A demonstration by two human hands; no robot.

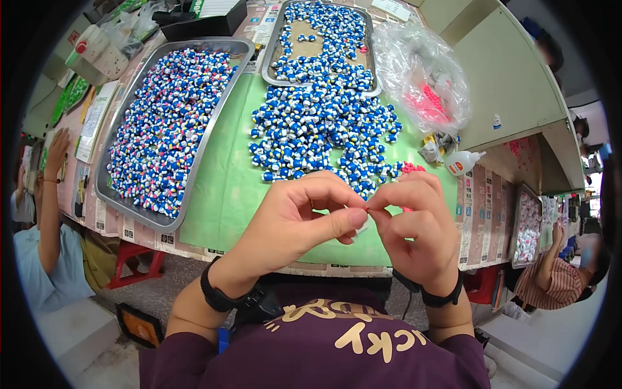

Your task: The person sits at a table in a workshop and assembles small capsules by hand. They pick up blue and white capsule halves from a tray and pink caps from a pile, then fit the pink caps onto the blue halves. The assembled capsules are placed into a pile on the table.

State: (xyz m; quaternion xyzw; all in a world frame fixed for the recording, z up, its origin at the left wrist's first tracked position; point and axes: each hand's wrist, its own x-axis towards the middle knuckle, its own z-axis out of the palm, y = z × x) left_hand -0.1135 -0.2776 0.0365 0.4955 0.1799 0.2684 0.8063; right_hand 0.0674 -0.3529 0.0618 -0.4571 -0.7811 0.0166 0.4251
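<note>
Low in the frame's centre, the left hand point(295, 217) and right hand point(414, 220) meet fingertip to fingertip, pinching a tiny pale piece point(364, 223), mostly hidden. Above them, glossy blue-and-white beads point(317, 123) heap on a green mat point(227, 188), beside a steel tray point(139, 212).

Counter point(220, 188) surface green. Directly on it: two metal trays, left tray point(123, 194) and far tray point(275, 39), a loose heap of blue-white pieces point(324, 123), clear bag point(421, 71), small white bottle point(463, 162).
</note>
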